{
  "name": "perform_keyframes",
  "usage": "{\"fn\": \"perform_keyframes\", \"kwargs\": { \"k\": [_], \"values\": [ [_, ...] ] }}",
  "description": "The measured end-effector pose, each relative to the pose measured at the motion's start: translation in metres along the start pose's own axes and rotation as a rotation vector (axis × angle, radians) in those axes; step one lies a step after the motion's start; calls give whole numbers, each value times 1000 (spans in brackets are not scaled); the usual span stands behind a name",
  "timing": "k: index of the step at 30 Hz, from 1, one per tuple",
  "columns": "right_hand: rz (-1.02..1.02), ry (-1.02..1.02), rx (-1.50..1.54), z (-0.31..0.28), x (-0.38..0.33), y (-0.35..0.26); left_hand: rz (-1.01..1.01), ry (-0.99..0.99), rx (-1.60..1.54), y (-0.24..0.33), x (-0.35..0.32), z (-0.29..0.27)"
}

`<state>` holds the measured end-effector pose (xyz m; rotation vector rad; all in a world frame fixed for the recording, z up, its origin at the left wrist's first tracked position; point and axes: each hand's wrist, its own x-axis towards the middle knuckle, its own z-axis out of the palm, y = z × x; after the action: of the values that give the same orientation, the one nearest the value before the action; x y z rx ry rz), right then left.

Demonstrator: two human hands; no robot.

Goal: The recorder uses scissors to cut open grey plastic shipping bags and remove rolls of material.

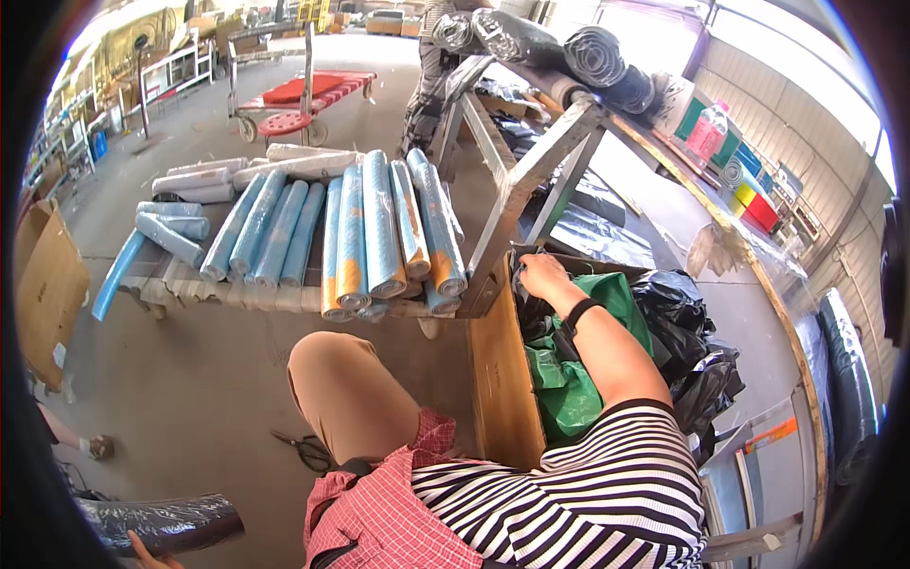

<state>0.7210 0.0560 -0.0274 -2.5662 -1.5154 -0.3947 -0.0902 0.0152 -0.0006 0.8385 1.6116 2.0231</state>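
My right hand (pixel 543 276) reaches into the far end of a long cardboard box (pixel 510 394). Its fingers are closed on a bit of black plastic (pixel 520 276) by the box's far wall. Green plastic bags (pixel 572 389) lie in the box below my forearm, and crumpled black bags (pixel 678 308) bulge along its right side. At the lower left edge, my left hand (pixel 152 558) is only partly visible. Its fingers press against a dark roll in clear plastic wrap (pixel 166 523), held out over the floor.
Blue film-wrapped rolls (pixel 379 228) lie on a low bench ahead, beside white rolls (pixel 204 180). Scissors (pixel 308 451) rest on the floor near my knee. A wooden frame (pixel 531 161) carries dark rolls (pixel 595 57). Beyond stand a person (pixel 431 85) and a red-topped cart (pixel 318 88).
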Motion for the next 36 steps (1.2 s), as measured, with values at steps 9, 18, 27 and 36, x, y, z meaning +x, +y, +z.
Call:
{"fn": "perform_keyframes", "kwargs": {
  "k": [9,18,27,36],
  "values": [
    [-566,-137,1213,-78,-13,-244,158,-85,-85,-14,4,8],
    [-1432,-765,966,-134,-173,-462,-173,-445,-711,-45,2,-7],
    [-1289,-1162,998,-118,-223,-506,-132,-307,-671,-15,-12,-12],
    [-1209,-1192,963,-118,-232,-513,-78,-235,-572,-18,-10,-13]
  ]
}}
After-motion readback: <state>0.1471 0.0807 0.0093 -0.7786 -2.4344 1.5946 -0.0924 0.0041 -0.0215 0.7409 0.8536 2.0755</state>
